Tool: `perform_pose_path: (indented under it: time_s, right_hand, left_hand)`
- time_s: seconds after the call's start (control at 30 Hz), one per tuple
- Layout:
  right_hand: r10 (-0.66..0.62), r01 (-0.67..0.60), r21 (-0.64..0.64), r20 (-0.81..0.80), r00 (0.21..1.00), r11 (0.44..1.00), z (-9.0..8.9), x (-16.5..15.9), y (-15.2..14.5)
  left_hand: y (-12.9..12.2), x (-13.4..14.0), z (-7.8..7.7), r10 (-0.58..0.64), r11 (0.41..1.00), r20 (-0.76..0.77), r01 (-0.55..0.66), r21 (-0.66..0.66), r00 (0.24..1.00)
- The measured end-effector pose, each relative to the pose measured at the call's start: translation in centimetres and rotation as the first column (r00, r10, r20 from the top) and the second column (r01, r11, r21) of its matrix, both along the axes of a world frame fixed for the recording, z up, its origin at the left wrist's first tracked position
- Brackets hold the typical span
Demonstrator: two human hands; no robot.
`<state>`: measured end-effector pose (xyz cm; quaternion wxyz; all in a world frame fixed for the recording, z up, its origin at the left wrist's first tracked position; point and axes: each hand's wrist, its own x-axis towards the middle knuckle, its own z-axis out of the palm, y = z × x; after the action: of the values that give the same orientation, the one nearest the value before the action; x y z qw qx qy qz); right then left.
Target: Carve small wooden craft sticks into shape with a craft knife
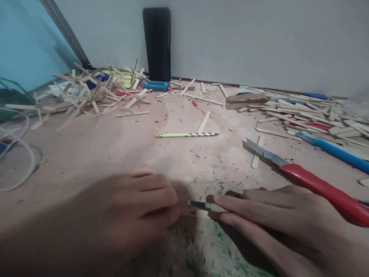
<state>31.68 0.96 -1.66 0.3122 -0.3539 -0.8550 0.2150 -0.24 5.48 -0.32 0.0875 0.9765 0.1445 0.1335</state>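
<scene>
My left hand (141,211) is closed at the lower left, its fingers curled and a little blurred. Whatever it may hold is hidden. At the lower right, my right hand (276,219) pinches a thin pale tool with a dark tip (203,206) between thumb and fingers. That tip points left toward my left hand, a small gap away; its exact kind is unclear. Beyond both hands lies a pale yellow pencil (184,135) with purple spots. A red-handled knife (311,177) rests just past my right hand, blade toward the upper left.
Loose wooden craft sticks (92,96) pile up at the back left, with more sticks (317,115) at the right. A black phone (158,44) leans upright against the wall on a blue support (156,85). A blue pen-like tool (334,150) and white cable (27,169) flank the table.
</scene>
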Motion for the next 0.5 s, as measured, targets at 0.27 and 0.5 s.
perform_pose_path:
  time_s: [0.27,0.5]
  right_hand:
    - [0.020,-0.022,0.074,0.036,0.999,0.997,-0.6,0.0,0.0]
    - [0.019,-0.037,0.160,0.114,0.993,0.986,-1.3,0.4,-0.3]
  left_hand:
    - [0.1,0.6,0.3,-0.019,1.000,0.034,0.019,-0.016,0.999]
    - [0.3,0.7,0.2,-0.031,0.999,0.061,0.033,-0.042,0.998]
